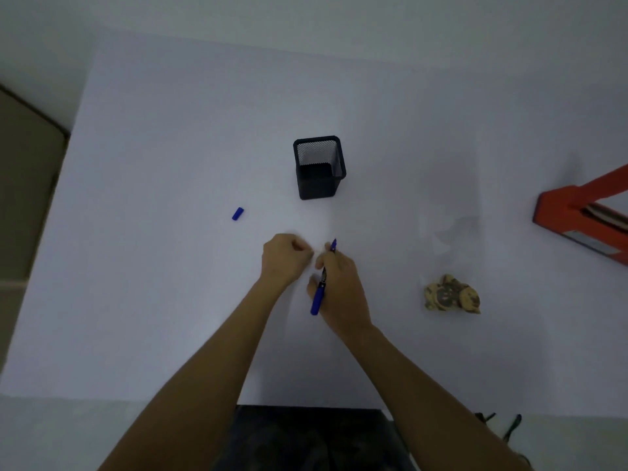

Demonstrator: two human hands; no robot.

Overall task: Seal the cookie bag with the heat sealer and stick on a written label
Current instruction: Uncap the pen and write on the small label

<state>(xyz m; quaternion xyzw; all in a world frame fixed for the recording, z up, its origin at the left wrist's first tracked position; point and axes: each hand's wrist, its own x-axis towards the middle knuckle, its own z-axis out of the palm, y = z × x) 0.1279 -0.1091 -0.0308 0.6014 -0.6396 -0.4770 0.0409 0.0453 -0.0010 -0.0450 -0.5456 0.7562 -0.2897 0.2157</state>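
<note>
My left hand point(285, 258) and my right hand point(338, 287) meet at the middle of the white table point(170, 266). The left hand's fingertips pinch a small white piece, seemingly the label point(312, 255), which barely stands out from the table. A blue pen point(321, 287) lies uncapped in my right hand, whose thumb and forefinger also reach toward the white piece. The pen's blue cap point(237, 214) lies by itself to the left. To the right lies the clear cookie bag point(450, 294), cookies bunched at its near end. The red heat sealer point(577, 215) sits at the right edge.
A black mesh pen holder point(319, 168) stands upright just beyond my hands. The table's left edge borders a beige floor area with a dark strip. The near table edge runs just in front of my body.
</note>
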